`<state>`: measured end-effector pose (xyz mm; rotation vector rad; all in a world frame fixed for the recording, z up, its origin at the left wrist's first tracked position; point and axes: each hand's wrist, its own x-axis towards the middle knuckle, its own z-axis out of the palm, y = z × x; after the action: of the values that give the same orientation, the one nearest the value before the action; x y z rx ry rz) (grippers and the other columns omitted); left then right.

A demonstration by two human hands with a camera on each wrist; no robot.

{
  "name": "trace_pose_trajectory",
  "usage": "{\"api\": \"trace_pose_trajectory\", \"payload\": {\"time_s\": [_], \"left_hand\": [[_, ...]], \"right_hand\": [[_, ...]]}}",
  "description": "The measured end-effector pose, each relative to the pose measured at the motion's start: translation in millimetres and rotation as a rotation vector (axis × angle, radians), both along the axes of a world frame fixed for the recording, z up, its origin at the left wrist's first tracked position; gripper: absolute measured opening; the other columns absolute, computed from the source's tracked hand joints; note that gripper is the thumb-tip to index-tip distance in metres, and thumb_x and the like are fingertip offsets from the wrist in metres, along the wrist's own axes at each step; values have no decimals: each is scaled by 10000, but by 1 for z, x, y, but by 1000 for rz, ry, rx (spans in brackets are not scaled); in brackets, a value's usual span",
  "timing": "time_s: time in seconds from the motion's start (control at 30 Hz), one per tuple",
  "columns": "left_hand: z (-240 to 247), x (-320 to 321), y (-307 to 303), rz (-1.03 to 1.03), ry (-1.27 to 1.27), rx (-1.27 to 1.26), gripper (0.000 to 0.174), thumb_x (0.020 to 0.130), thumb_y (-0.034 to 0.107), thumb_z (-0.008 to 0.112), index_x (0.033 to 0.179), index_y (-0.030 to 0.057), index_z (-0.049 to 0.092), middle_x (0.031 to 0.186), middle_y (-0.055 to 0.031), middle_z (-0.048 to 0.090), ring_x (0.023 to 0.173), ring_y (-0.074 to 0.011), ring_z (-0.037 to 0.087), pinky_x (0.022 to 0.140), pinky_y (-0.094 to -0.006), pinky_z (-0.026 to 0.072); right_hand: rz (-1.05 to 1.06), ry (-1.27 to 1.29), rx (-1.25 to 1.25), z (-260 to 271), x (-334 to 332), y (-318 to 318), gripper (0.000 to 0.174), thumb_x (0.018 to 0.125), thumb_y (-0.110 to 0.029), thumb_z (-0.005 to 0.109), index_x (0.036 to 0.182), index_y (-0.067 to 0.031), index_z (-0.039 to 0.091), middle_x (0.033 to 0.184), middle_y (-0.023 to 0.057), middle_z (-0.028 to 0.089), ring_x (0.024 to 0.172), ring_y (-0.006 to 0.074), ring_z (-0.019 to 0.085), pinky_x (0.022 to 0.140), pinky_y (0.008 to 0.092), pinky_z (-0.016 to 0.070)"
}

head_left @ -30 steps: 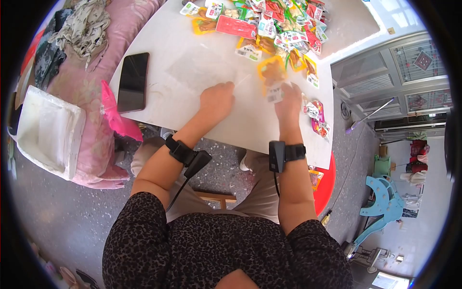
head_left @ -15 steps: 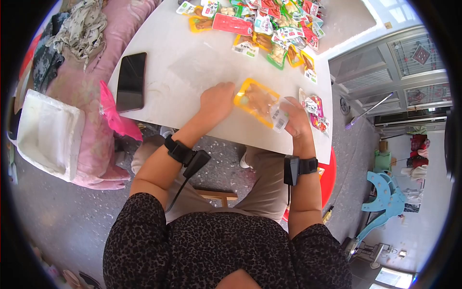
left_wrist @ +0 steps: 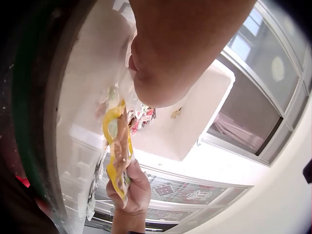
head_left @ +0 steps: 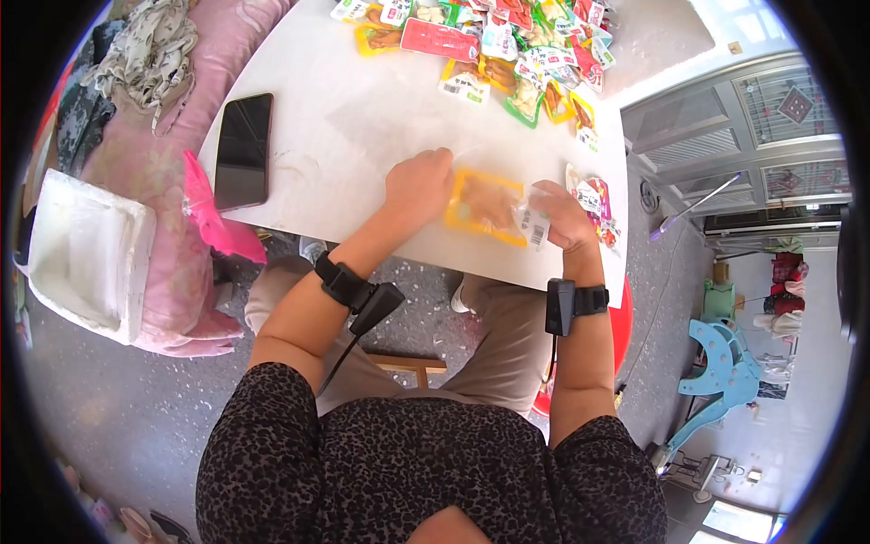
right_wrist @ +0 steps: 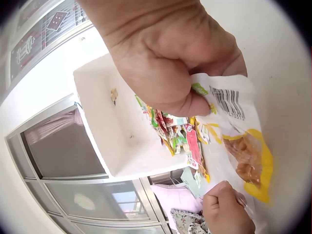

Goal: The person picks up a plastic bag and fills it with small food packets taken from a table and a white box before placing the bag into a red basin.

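Observation:
My right hand [head_left: 564, 218] pinches a snack packet [head_left: 488, 207] by its white barcode end, thumb on top. The packet has a yellow border and a clear window showing brown food, as the right wrist view shows. Its far end points at my left hand [head_left: 420, 189], which is curled with the knuckles up close above the table. In the right wrist view, clear plastic [right_wrist: 245, 204] shows at the left hand's fingertips; most of it is hidden or hard to make out. The yellow-edged packet [left_wrist: 117, 151] stands nearly edge-on in the left wrist view.
A heap of colourful snack packets [head_left: 521, 59] covers the table's far side. A phone [head_left: 244, 150] lies at left beside a pink bag [head_left: 217, 218]. More packets [head_left: 594, 204] lie by the right edge. A white foam box [head_left: 91, 258] stands left of the table [head_left: 317, 186].
My right hand brought the yellow-edged packet from near the heap back toward me, then lowered it beside the left hand. The left hand shifted slightly right.

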<state>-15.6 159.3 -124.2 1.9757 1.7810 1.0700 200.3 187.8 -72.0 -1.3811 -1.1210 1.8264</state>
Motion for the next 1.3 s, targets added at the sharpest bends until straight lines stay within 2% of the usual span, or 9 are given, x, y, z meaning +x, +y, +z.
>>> {"api": "trace_pose_trajectory", "payload": {"time_s": [0.27, 0.37, 0.43, 0.53, 0.63, 0.73, 0.93, 1.1, 1.3], "left_hand": [[16, 8, -14, -111, 107, -26, 147, 726, 133, 436, 846, 70, 492, 679, -118, 535, 590, -295, 530, 506, -390, 427], [0, 13, -8, -77, 107, 108, 214, 745, 157, 418, 923, 70, 501, 868, -131, 530, 658, -263, 560, 524, -373, 443], [19, 8, -10, -109, 147, -42, 216, 746, 164, 420, 926, 70, 492, 907, -138, 517, 661, -267, 560, 532, -373, 447], [11, 6, -10, -77, 130, -52, 240, 741, 142, 431, 965, 61, 463, 891, -152, 531, 621, -294, 553, 506, -386, 444], [-2, 6, -11, -58, 97, 59, 264, 727, 124, 449, 979, 47, 441, 815, -143, 548, 594, -303, 544, 485, -392, 434], [-4, 6, -11, -62, 69, 141, 220, 712, 118, 460, 917, 40, 452, 723, -123, 541, 579, -299, 531, 475, -395, 418], [-3, 2, -9, -66, 72, 127, 74, 697, 113, 468, 701, 48, 433, 629, -106, 503, 559, -301, 507, 472, -406, 396], [-7, 1, -8, -42, 87, 98, 79, 696, 111, 469, 679, 49, 423, 614, -106, 496, 556, -298, 506, 482, -404, 399], [-10, 4, -6, -32, 101, 39, 70, 696, 110, 470, 686, 55, 429, 626, -105, 501, 576, -296, 513, 494, -400, 405]], "right_hand": [[-160, 196, 61, -33, -18, 8, 215, 734, 3, 472, 940, 31, 416, 817, 134, 529, 698, 218, 562, 599, 324, 482], [-229, 268, 65, -48, -46, 4, 230, 746, -23, 477, 961, 35, 416, 814, 131, 531, 685, 211, 559, 579, 312, 479], [-249, 334, 65, -38, -61, -9, 246, 755, -57, 487, 973, 35, 419, 801, 116, 534, 661, 192, 556, 545, 286, 473], [-59, -183, 16, -23, -57, -21, 252, 752, -85, 491, 971, 26, 432, 755, 82, 532, 618, 155, 545, 498, 241, 452], [189, -427, 70, -20, -45, -13, 255, 748, -94, 488, 973, 16, 439, 723, 59, 524, 598, 134, 538, 478, 220, 442], [175, -460, 95, -9, -51, -1, 232, 730, -72, 479, 945, 13, 457, 717, 64, 516, 584, 139, 533, 467, 225, 430], [-243, 104, 119, -17, -97, 11, 241, 700, -69, 491, 921, 23, 468, 733, 84, 515, 576, 148, 534, 447, 233, 397], [-235, -308, 398, -34, -72, 80, 343, 672, -84, 525, 974, 48, 429, 752, 100, 519, 542, 160, 543, 416, 240, 395], [-112, -649, 517, -55, -82, 160, 166, 658, -68, 546, 787, 21, 490, 646, 78, 520, 562, 170, 549, 349, 257, 356]]}}
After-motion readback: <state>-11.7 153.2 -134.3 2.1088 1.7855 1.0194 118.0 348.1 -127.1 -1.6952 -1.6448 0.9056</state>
